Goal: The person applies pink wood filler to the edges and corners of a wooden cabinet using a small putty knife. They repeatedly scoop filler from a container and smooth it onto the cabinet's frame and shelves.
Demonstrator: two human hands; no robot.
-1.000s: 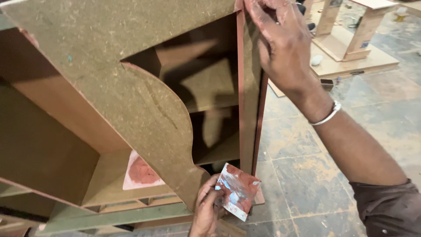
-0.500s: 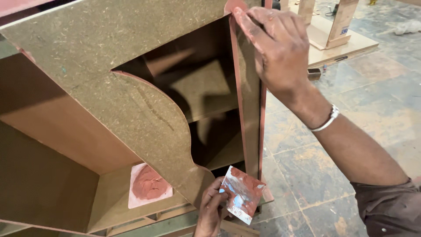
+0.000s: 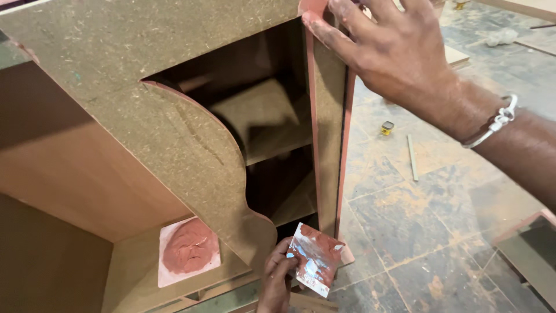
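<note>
Dusty stone floor [image 3: 428,232] below; your left hand [image 3: 278,278] pinches a smeared card [image 3: 314,258], right hand [image 3: 399,55] fingers spread on the cabinet [image 3: 174,87] edge.

Right hand's [image 3: 399,55] fingertips beyond top edge

Bare hands, no sleeves; silver wire bangle [image 3: 492,123] w/ knot on right wrist.

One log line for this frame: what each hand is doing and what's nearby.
right hand: on cabinet edge | left hand: holds smeared card | nearby: red putty on shelf
</note>
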